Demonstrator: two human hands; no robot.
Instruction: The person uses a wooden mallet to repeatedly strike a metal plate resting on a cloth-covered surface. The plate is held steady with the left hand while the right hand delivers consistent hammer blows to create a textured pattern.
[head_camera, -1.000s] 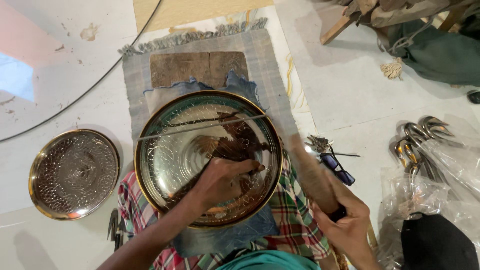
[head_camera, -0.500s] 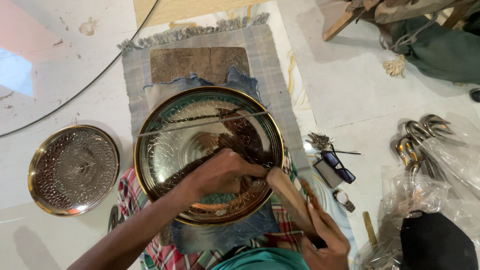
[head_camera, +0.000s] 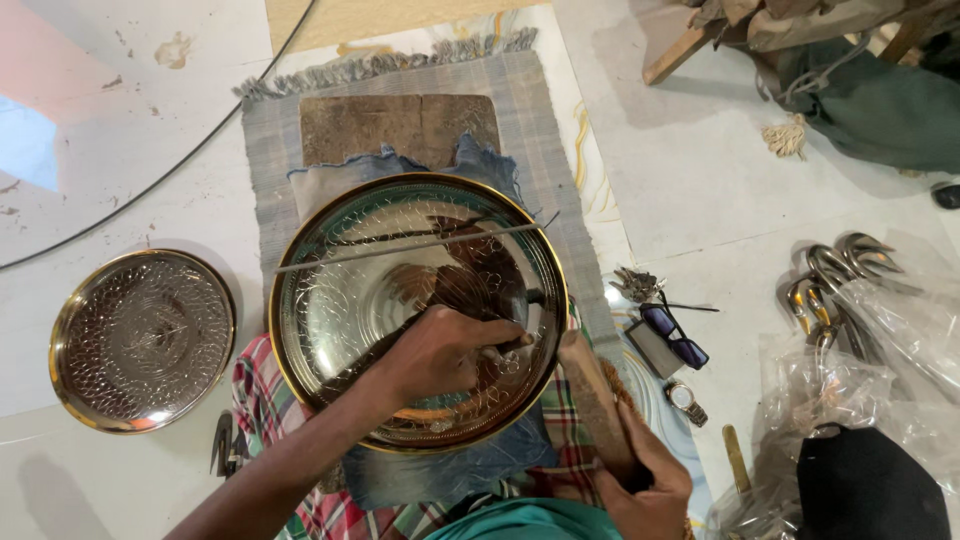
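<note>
A large round engraved metal plate (head_camera: 330, 320) with a brass rim lies on blue cloth over a checked cloth. My left hand (head_camera: 440, 350) rests inside the plate, pinching a small metal punch (head_camera: 505, 345) against its surface. My right hand (head_camera: 650, 490) grips a wooden mallet (head_camera: 595, 405) at the plate's right edge, its head close to the punch. A thin metal rod (head_camera: 410, 245) lies across the upper part of the plate.
A smaller patterned metal plate (head_camera: 140, 340) sits on the floor at left. A wooden block (head_camera: 400, 125) lies on a grey mat behind. Sunglasses (head_camera: 675, 335), a wristwatch (head_camera: 685, 400), keys (head_camera: 635, 285) and bagged metal pieces (head_camera: 850, 290) lie at right.
My right hand has swung the mallet in from the right toward the punch. My left hand has stayed on the plate, holding the punch.
</note>
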